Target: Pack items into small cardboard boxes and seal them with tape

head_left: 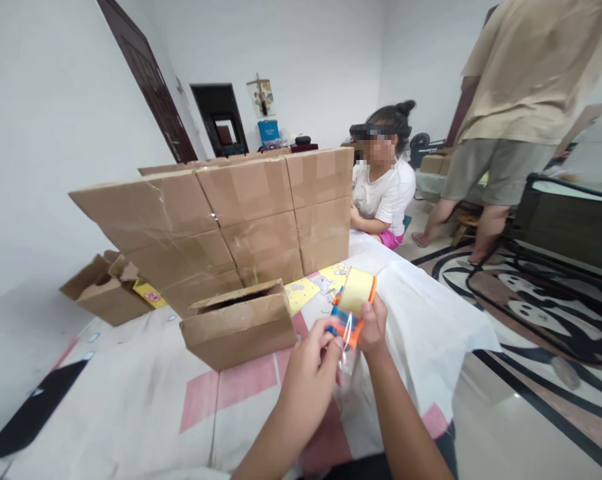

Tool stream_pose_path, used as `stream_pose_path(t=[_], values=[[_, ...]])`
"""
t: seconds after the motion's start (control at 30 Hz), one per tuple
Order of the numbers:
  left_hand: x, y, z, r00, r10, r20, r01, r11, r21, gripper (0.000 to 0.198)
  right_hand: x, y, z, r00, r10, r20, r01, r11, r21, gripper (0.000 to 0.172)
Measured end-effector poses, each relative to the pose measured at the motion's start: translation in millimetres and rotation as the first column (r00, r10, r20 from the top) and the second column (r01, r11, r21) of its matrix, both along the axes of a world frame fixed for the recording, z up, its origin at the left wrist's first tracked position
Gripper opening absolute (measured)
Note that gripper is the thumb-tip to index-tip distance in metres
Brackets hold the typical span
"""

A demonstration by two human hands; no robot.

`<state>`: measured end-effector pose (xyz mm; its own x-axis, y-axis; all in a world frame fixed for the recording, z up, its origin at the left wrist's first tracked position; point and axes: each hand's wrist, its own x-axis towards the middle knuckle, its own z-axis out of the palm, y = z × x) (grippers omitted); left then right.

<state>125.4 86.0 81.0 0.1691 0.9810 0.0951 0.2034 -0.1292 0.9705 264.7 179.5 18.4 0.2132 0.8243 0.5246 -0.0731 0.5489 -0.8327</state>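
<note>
Two hands meet near the middle of the head view, just above the near edge of the white cloth [421,313] spread over the work surface. The right hand [373,327] is closed around an orange tape dispenser [351,310], holding it upright with its pale yellow roll on top. The left hand [311,363] pinches the clear strip [348,333] that hangs from the dispenser's mouth, fingers drawn narrow on it. The dispenser is in the air, just to the right of a small cardboard box [238,323] whose top flaps stand slightly apart, and nearer than the stacked boxes [251,207] behind it. The strip looks slack and crumpled, so it could well fold onto itself or cling to the fingers; a pull at an angle might tear it or let it snap back onto the roll. The dispenser's cutting edge sits close to the left fingertips and could nick them if the hands jerk. A seated person [383,193] works far behind the stack, a standing person [511,100] is at far right, and an open box [103,287] lies far left.
</note>
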Motion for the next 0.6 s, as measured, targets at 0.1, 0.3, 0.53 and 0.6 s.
stream_pose_path(t=[0.1, 0.3, 0.53, 0.6], values=[[9.1, 2.2, -8.7, 0.989, 0.028, 0.143, -0.02, 0.998, -0.058, 0.059, 2.6, -0.1, 5.1, 0.997, -0.074, -0.021, 0.074, 0.997, -0.019, 0.04], [17.8, -0.3, -14.7, 0.965, 0.069, 0.252, -0.035, 0.99, -0.137, 0.061, 1.0, -6.8, 22.6, 0.99, -0.122, -0.076, 0.126, 0.991, 0.044, 0.031], [11.4, -10.4, -12.8, 0.981, 0.11, 0.161, -0.091, 0.988, -0.121, 0.062, -4.0, -12.4, 32.2, 0.991, -0.127, -0.032, 0.128, 0.991, 0.039, 0.031], [8.8, -12.3, -12.8, 0.981, 0.121, 0.155, -0.104, 0.988, -0.113, 0.061, -5.2, -13.5, 32.1, 0.992, -0.124, -0.024, 0.125, 0.991, 0.051, 0.03]])
